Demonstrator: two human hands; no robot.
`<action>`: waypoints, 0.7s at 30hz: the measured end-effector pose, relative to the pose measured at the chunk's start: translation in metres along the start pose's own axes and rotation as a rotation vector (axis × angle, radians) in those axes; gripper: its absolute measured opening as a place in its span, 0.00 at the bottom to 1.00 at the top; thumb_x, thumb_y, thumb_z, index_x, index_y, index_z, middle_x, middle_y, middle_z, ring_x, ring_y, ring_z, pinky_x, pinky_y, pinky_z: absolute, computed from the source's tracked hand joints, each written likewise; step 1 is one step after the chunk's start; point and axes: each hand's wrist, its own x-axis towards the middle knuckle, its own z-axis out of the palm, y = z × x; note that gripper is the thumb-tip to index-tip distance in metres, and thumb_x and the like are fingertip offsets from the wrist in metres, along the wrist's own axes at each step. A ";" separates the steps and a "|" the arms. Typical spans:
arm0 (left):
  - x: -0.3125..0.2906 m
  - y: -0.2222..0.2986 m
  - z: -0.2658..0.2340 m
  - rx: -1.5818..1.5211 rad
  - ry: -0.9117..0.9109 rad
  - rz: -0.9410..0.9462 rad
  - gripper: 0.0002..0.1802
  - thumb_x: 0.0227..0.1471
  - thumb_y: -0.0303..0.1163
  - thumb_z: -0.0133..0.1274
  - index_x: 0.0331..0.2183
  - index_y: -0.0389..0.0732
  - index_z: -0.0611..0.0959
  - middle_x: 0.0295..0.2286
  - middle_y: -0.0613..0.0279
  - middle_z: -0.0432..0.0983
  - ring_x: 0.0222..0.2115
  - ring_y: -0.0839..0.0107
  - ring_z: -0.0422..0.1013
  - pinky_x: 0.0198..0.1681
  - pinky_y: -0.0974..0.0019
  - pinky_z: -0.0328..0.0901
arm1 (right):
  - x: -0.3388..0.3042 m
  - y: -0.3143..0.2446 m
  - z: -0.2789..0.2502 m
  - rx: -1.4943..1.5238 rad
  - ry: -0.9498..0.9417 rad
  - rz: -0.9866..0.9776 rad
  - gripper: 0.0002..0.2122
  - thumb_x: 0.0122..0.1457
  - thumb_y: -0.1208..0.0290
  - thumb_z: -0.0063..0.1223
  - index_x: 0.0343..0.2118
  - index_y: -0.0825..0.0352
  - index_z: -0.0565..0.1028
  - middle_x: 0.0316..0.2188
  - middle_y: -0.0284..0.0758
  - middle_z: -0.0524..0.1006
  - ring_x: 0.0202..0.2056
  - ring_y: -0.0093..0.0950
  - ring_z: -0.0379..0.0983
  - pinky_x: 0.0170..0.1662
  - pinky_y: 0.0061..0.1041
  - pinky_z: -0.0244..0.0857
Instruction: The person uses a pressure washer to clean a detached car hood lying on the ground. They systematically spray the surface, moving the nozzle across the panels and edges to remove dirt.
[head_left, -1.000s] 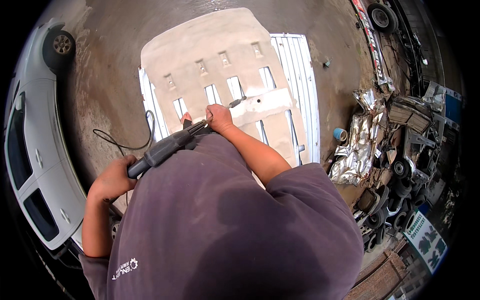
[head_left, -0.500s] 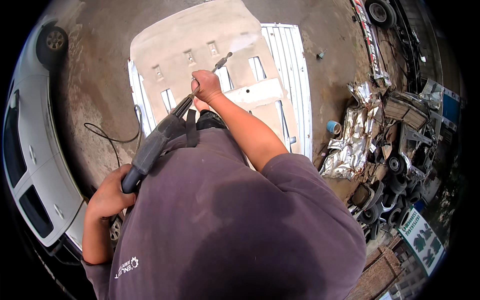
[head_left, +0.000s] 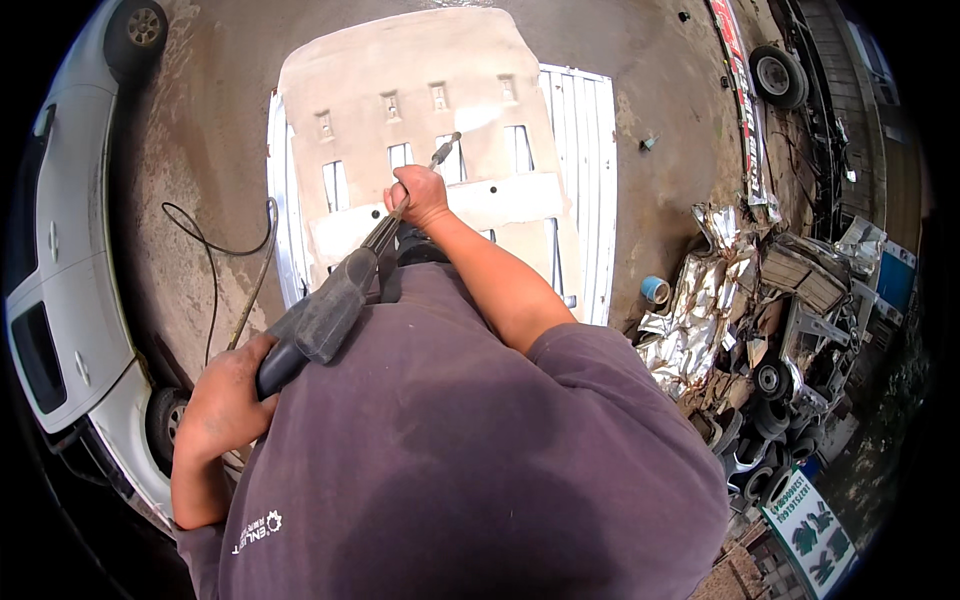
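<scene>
With my left hand [head_left: 222, 400] I grip the rear handle of a black pressure washer gun [head_left: 335, 305], held slanting across the front of my body. My right hand [head_left: 420, 197] is closed around its thin lance farther forward. The lance's metal nozzle [head_left: 445, 150] points away from me over a large beige moulded panel [head_left: 420, 75], like a vehicle's roof lining, with slots and recesses. A pale patch of spray [head_left: 482, 117] shows on the panel just beyond the nozzle. Beneath the panel lies a white ribbed sheet [head_left: 588, 180]. The trigger is hidden.
A dark hose [head_left: 268, 235] loops over the wet concrete to the left, near a white car [head_left: 75, 240]. On the right lie crumpled silver sheeting [head_left: 705, 310], a blue can [head_left: 655, 290], scrap parts and several tyres [head_left: 770, 415]. A loose wheel [head_left: 780, 76] stands farther off.
The nozzle has drawn back slightly toward me over the panel, and the gun body has rolled. The spray patch looks shorter. My view has shifted a little; both hands keep their grip.
</scene>
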 end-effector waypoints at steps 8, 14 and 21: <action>-0.023 -0.002 0.081 0.116 -0.033 -0.008 0.19 0.39 0.27 0.59 0.39 0.35 0.78 0.31 0.41 0.78 0.36 0.39 0.74 0.40 0.43 0.67 | -0.157 0.020 -0.013 0.060 -0.167 -0.035 0.08 0.48 0.73 0.54 0.31 0.68 0.80 0.28 0.43 0.80 0.31 0.44 0.77 0.37 0.39 0.73; -0.050 0.038 0.122 0.084 0.074 -0.106 0.16 0.40 0.28 0.58 0.35 0.35 0.76 0.30 0.41 0.78 0.35 0.39 0.74 0.39 0.43 0.67 | -0.103 0.024 -0.038 0.036 -0.119 -0.136 0.03 0.45 0.74 0.53 0.24 0.66 0.75 0.22 0.43 0.75 0.27 0.46 0.74 0.32 0.42 0.70; -0.056 0.069 0.129 0.078 0.113 -0.100 0.12 0.42 0.28 0.56 0.33 0.35 0.78 0.26 0.41 0.78 0.34 0.40 0.74 0.38 0.43 0.67 | -0.152 0.034 -0.066 0.087 -0.248 -0.166 0.06 0.49 0.68 0.57 0.22 0.63 0.73 0.21 0.41 0.75 0.28 0.44 0.75 0.31 0.42 0.70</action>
